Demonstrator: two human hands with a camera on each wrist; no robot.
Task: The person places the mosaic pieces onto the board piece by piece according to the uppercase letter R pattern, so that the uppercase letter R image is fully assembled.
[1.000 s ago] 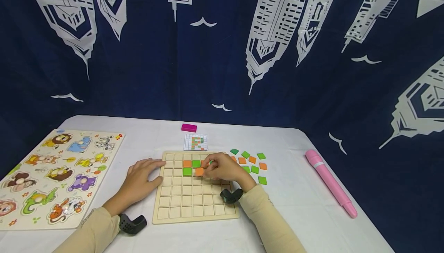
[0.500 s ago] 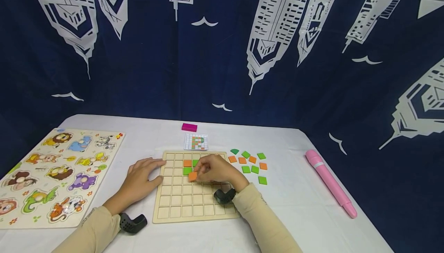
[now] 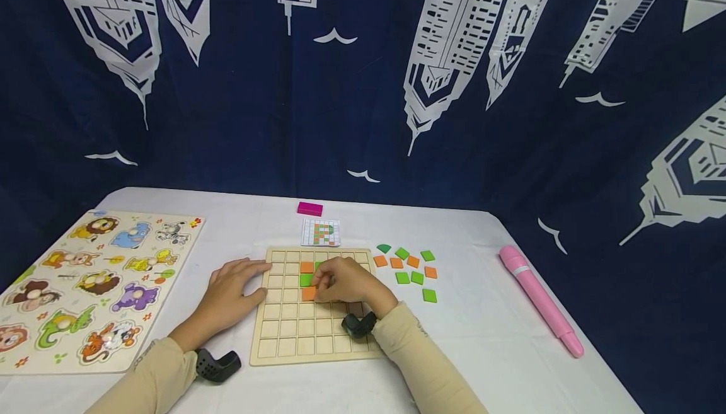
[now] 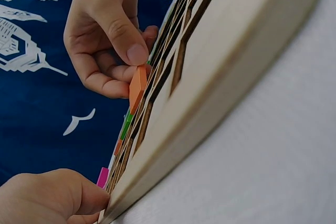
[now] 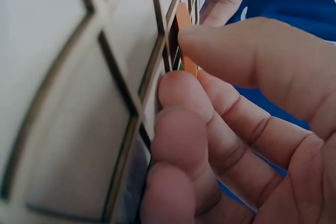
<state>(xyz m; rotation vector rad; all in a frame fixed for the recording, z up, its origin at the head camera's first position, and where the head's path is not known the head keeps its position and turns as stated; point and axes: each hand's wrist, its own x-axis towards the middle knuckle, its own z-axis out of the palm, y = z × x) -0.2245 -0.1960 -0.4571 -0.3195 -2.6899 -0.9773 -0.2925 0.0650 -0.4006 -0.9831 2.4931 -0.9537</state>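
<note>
My right hand (image 3: pixel 350 285) pinches an orange square tile (image 3: pixel 308 294) by its edge, between thumb and fingers. The tile sits low over a cell of the wooden grid board (image 3: pixel 306 345), tilted in the left wrist view, where the orange tile (image 4: pixel 137 90) shows edge-on. Just above it on the board lie a green tile (image 3: pixel 306 280) and an orange one (image 3: pixel 307 267); another green tile is partly hidden behind my right fingers. Along the board's left edge rests my left hand (image 3: pixel 229 297), its fingers relaxed and fingertips touching the rim.
Loose green and orange tiles (image 3: pixel 402 278) lie right of the board. A pattern card (image 3: pixel 320 232) and a magenta block (image 3: pixel 309 209) are behind it. An animal puzzle board (image 3: pixel 108 288) fills the left side; a pink tube-shaped object (image 3: pixel 541 300) lies far right.
My right hand has moved left and slightly down with the orange tile, bringing it to the cell below the green tile. The left hand stays in place.
</note>
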